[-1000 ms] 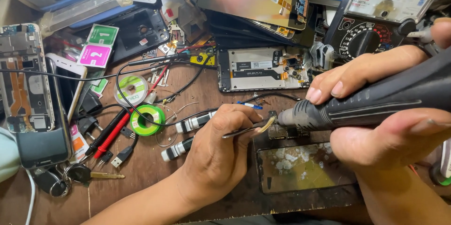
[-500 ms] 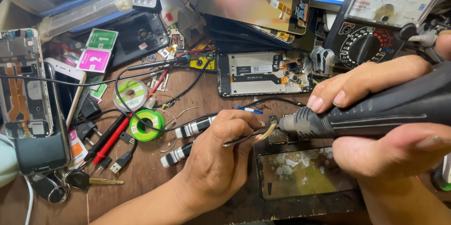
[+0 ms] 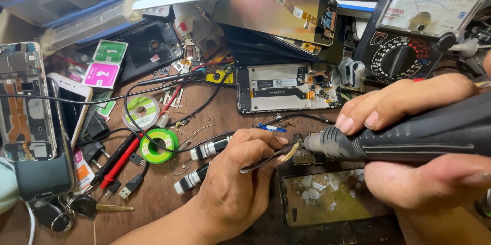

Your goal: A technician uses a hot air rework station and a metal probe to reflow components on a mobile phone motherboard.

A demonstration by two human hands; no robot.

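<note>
Your right hand (image 3: 424, 142) wraps closed around the black rotary tool (image 3: 409, 135), its tip just above the dismantled phone (image 3: 327, 199) on the wooden bench (image 3: 153, 204). Your left hand (image 3: 240, 183) pinches the tweezers (image 3: 271, 157) shut, their points meeting that tip.

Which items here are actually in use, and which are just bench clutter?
In use:
- left hand pinching tweezers
- right hand gripping black rotary tool
- small board at the tool tip
- phone screen beneath

Lying about:
- analog multimeter
- opened phone
- green solder reel
- red probes
- keys
</note>
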